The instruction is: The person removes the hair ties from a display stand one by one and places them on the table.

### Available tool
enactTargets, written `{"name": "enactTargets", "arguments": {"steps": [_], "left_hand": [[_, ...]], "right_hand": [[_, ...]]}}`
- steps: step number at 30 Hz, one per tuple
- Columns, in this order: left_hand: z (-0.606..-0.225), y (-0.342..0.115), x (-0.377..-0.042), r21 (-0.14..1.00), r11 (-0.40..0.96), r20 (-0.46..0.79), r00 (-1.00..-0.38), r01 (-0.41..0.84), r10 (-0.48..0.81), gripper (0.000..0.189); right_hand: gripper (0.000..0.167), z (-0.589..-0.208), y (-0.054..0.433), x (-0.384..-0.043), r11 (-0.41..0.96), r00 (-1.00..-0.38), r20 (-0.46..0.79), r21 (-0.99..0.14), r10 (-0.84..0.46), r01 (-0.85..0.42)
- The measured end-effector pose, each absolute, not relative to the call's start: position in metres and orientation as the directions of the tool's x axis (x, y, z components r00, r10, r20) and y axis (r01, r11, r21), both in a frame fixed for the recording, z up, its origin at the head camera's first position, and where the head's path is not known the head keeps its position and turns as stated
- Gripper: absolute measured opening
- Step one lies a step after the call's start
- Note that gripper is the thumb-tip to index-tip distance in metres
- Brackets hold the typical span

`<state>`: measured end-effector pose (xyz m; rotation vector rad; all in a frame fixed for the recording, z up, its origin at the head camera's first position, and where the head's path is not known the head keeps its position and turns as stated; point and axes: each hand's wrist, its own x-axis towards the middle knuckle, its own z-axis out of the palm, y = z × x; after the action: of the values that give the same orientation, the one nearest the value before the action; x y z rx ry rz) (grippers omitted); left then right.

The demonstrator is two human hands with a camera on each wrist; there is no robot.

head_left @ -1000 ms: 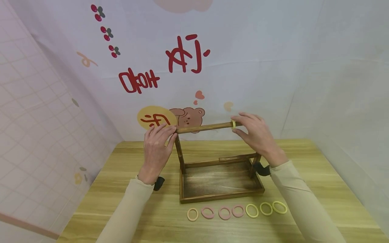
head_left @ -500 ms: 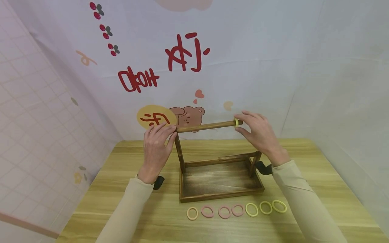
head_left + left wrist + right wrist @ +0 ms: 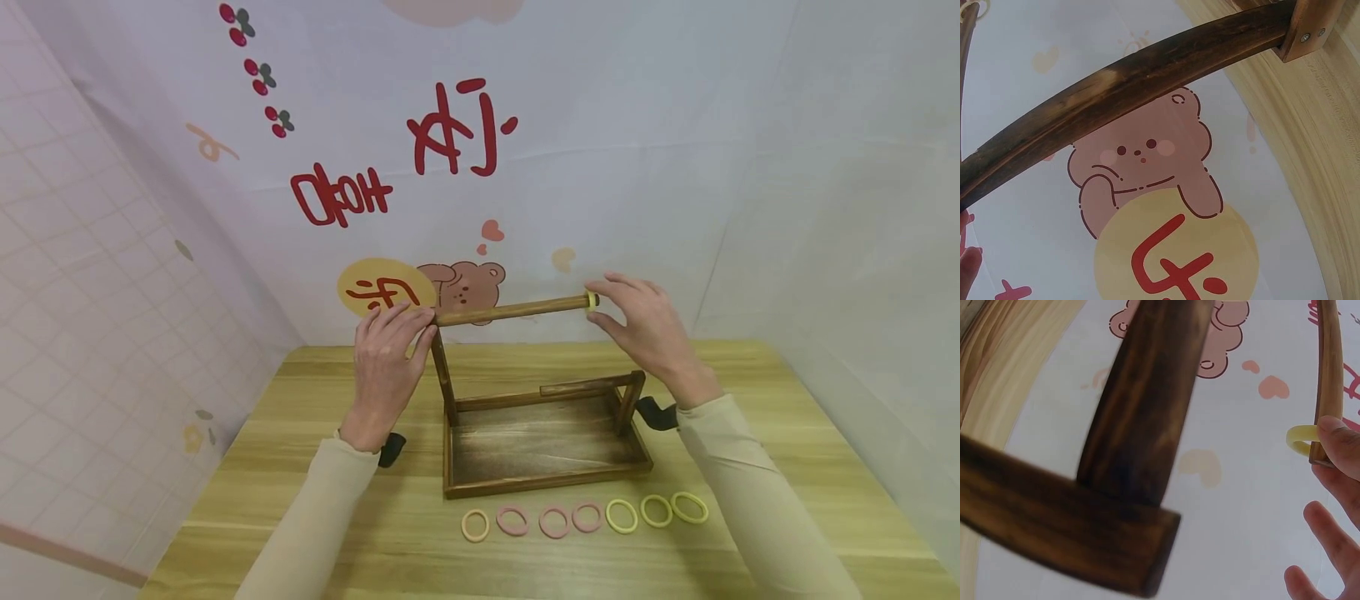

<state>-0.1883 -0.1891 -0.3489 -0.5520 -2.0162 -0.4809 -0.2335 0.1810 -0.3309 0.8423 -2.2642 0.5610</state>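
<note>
A dark wooden rack (image 3: 447,454) with a tray base stands on the table. Its long upper bar (image 3: 513,312) runs from a left post to a free right end. My left hand (image 3: 385,371) holds the corner where post and bar meet, fingers above and thumb below. A yellow ring (image 3: 592,302) hangs around the bar close to the free end. My right hand (image 3: 647,329) pinches that ring between thumb and fingers; the right wrist view shows the ring (image 3: 1298,434) still around the bar tip, other fingers spread. Only fingertips (image 3: 969,269) of the left hand appear in the left wrist view.
A shorter, lower bar (image 3: 581,387) extends leftward from the rack's right post (image 3: 630,404). In front of the tray lie an orange ring (image 3: 464,533), three pink rings (image 3: 502,527) and three yellow rings (image 3: 611,525) in a row. A printed cloth (image 3: 637,192) hangs behind the table.
My right hand has drawn the yellow ring rightward along the upper bar, up to its free end. The left hand has stayed at the corner. The rings on the table have not moved.
</note>
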Motion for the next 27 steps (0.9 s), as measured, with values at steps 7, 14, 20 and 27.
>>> {"name": "enactTargets", "arguments": {"steps": [7, 14, 20, 27], "left_hand": [[-0.349, -0.189, -0.188, 0.106, 0.82, 0.879, -0.438, 0.563, 0.188, 0.022], [-0.35, -0.189, -0.188, 0.108, 0.816, 0.876, -0.442, 0.568, 0.192, 0.022], [-0.351, -0.189, -0.188, 0.107, 0.818, 0.878, -0.44, 0.566, 0.189, 0.022], [-0.35, -0.189, -0.188, 0.113, 0.816, 0.883, -0.434, 0.566, 0.179, 0.022]], "right_hand": [[0.048, -0.332, 0.188, -0.233, 0.711, -0.597, 0.697, -0.177, -0.398, -0.68], [0.048, -0.333, 0.195, -0.232, 0.716, -0.606, 0.7, -0.193, -0.379, -0.671], [0.049, -0.334, 0.2, -0.231, 0.717, -0.6, 0.71, -0.194, -0.368, -0.669], [0.05, -0.332, 0.207, -0.225, 0.713, -0.594, 0.717, -0.195, -0.364, -0.673]]}}
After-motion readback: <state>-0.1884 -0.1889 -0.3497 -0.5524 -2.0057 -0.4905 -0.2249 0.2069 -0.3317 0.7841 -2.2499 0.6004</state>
